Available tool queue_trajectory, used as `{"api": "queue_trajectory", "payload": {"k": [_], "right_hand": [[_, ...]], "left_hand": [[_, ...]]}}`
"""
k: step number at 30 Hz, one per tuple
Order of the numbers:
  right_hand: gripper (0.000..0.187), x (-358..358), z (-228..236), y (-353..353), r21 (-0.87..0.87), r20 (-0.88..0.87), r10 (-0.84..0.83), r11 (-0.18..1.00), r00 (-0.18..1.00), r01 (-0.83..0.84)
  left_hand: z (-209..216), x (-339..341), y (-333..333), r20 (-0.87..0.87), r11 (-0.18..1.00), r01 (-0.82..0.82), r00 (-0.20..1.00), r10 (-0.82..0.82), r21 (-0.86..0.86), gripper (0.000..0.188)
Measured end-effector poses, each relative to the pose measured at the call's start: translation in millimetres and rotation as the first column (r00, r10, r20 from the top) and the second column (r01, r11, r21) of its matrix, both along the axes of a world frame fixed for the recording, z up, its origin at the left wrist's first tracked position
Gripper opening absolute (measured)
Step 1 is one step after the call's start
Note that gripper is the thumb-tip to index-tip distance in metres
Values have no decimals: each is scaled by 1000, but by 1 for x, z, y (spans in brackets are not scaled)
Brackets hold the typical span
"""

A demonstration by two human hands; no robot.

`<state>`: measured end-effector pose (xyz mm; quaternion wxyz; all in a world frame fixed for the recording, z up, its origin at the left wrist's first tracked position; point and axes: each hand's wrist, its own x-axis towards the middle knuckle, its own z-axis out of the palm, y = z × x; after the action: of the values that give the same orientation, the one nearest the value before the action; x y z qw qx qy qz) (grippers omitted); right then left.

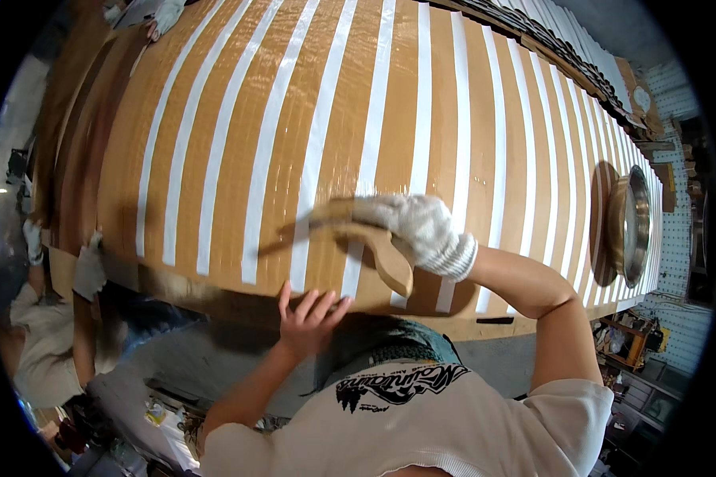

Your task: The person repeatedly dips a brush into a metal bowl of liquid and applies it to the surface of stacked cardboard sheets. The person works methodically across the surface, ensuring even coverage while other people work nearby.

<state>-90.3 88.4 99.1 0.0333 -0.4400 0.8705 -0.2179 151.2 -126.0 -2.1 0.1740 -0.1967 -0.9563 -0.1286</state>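
Note:
A white knitted glove covers my right hand [423, 226], which is closed around a curved wooden-handled brush [393, 269]. The brush's left end is smeared by motion, so its bristles cannot be made out. Under it lies a long brown sheet [398, 151] crossed by many parallel white strips [461, 103]; its middle and upper left shine as if wet. My bare left hand [309, 318] rests at the sheet's near edge, fingers stretched out and slightly apart, holding nothing.
On the sheet's right end stands a round metal basin [638, 226]. At the left, a co-worker's gloved hands [90, 269] are by dark brown strips [87, 151]. Another gloved hand [167, 16] shows at the far left corner. Stacked strips [565, 63] line the far edge.

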Motion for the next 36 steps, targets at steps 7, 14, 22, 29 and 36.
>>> {"api": "queue_trajectory", "payload": {"k": [7,14,22,29,36], "right_hand": [[32,-25,11,4,228,-29,-470,856,882,463],[61,121,-11,-1,137,-202,-77,985,976,106],[31,66,5,-2,-160,152,-274,941,950,297],[31,129,-7,19,45,41,-83,996,996,81],[32,19,-17,82,-365,-234,-443,865,865,344]], "left_hand": [[8,4,-1,69,999,14,997,-17,42,72],[0,12,-6,147,990,19,988,-39,136,68],[8,11,-4,66,993,37,997,-45,112,72],[-2,13,-10,74,994,38,996,-46,101,72],[7,7,-1,31,998,41,999,-43,47,74]]}}
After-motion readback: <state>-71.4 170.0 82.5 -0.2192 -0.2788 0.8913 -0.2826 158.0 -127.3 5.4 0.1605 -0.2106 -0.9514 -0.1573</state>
